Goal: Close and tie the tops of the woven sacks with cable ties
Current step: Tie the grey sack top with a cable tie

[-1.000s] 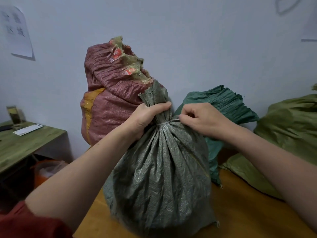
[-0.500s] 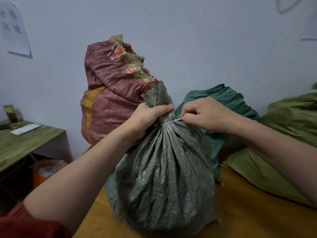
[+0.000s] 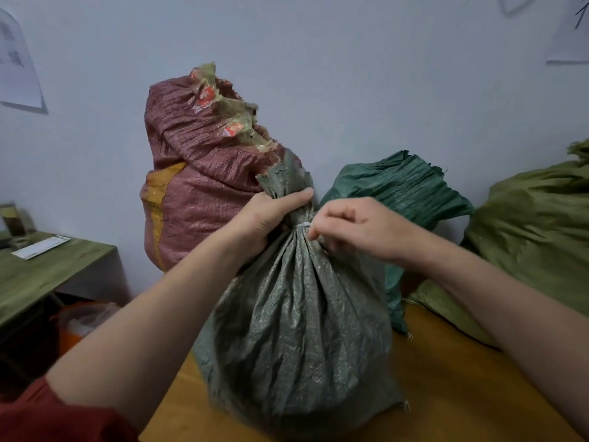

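A grey-green woven sack [image 3: 296, 330] stands upright on the wooden table [image 3: 446, 393] in front of me. Its top is bunched into a neck, and a thin white cable tie [image 3: 301, 225] circles that neck. My left hand [image 3: 271, 215] grips the gathered neck just above the tie. My right hand [image 3: 353, 228] sits at the right side of the neck, thumb and fingertips pinching the tie where it meets the sack. The tie's loose tail is hidden behind that hand.
A tall red woven sack [image 3: 204, 180] with a taped top leans on the wall behind. A dark green sack [image 3: 404, 193] and an olive sack [image 3: 535, 231] lie at right. A green desk [image 3: 47, 272] stands at left, an orange bin [image 3: 79, 323] under it.
My right hand has shifted in closer to the sack's neck and turned, its fingers now pinching right at the tie. My left hand keeps its grip on the neck.
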